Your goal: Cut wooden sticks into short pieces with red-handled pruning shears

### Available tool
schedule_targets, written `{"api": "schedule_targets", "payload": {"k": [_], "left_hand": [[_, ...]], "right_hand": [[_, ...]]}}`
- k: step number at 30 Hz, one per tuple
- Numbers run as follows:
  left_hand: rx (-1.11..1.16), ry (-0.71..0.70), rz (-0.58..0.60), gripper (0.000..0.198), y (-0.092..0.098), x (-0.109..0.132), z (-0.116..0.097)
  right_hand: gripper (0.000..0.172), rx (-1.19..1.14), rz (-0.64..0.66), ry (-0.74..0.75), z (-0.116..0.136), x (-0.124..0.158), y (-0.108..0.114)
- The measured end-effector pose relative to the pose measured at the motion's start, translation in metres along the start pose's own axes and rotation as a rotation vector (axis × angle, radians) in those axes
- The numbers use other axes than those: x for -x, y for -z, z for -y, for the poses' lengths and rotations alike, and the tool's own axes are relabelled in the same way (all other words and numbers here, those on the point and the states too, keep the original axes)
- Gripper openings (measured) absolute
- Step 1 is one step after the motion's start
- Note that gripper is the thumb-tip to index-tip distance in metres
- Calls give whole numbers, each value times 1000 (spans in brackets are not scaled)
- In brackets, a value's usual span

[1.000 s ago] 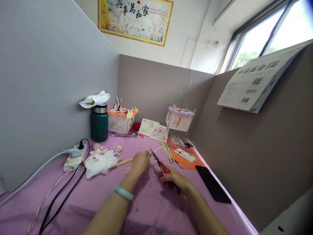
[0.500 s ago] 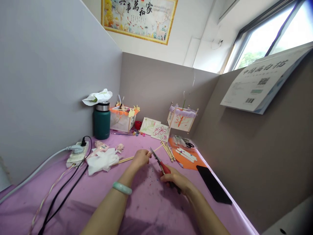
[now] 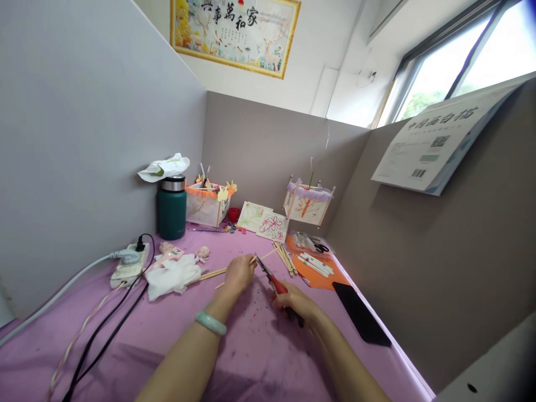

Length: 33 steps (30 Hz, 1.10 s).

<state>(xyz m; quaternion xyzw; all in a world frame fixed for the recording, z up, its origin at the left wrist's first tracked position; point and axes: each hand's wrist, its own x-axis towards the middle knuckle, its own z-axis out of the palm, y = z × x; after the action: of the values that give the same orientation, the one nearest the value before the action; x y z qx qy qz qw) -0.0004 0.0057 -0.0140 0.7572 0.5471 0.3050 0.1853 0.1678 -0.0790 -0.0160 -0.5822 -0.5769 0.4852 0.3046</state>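
1. Closest to me, both forearms run out of sight at the bottom; the left one wears a pale green bangle [image 3: 211, 322].
2. Right of the right-hand fingers, well apart, lies a flat black slab [image 3: 362, 314], too plain to identify.
3. The right hand [image 3: 294, 304] has its fingers wrapped around a red-handled cutter [image 3: 280, 286]; they cover part of the grips, and a dark end pokes out below.
4. The left hand [image 3: 239, 273] keeps a narrow pinch on a thin stick [image 3: 268, 255], which juts past the fingertips, rightward and away from the person. Its near end is lost inside the hand.
5. The cutter's tips sit right by those pinching fingers, at the stick; whether the blades bite it, I can't tell.
6. Just left of the left fingers are longer sticks [image 3: 213, 274], partly hidden by the hand, with crumpled tissue [image 3: 173, 276] farther left.
7. Beyond the right fingers are a group of short sticks [image 3: 285, 259] and white pens [image 3: 316, 265] on an orange sheet [image 3: 335, 279].
8. Well past both sets of fingers, one drawn card [image 3: 273, 226] overlaps another. Left of them, an orange-trimmed box [image 3: 203, 209] holds a jumble I can't sort out.
9. Farthest, a framed picture [image 3: 234, 36] is cut off above.
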Motion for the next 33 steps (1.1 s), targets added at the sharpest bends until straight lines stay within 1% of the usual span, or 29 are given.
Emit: {"api": "schedule_targets", "payload": {"k": [3,7,14,20,23,27,31,33], "left_hand": [[2,14,3,23,0,1,0],[46,9,28,24,1,-3,3],[187,44,130,30,5,-11,11],[311,116,234,31,11,-11,15],[345,129,259,33,11,-11,16],[321,112,229,32,9,-11,16],[232,68,147,35,6,-10,12],[190,42,103,32,4,-8,10]], "right_hand": [[21,-13,-12,-4,2,2,0],[20,-45,12,-9,6,6,-1],[22,-66,57,18,8,8,-1],[26,-61,66,2,9,9,-1],[26,-46,58,10,9,9,-2],[26,12,29,45,9,8,-3],[28,81,-9,42,10,6,-6],[26,91,-32,46,10,5,-7]]}}
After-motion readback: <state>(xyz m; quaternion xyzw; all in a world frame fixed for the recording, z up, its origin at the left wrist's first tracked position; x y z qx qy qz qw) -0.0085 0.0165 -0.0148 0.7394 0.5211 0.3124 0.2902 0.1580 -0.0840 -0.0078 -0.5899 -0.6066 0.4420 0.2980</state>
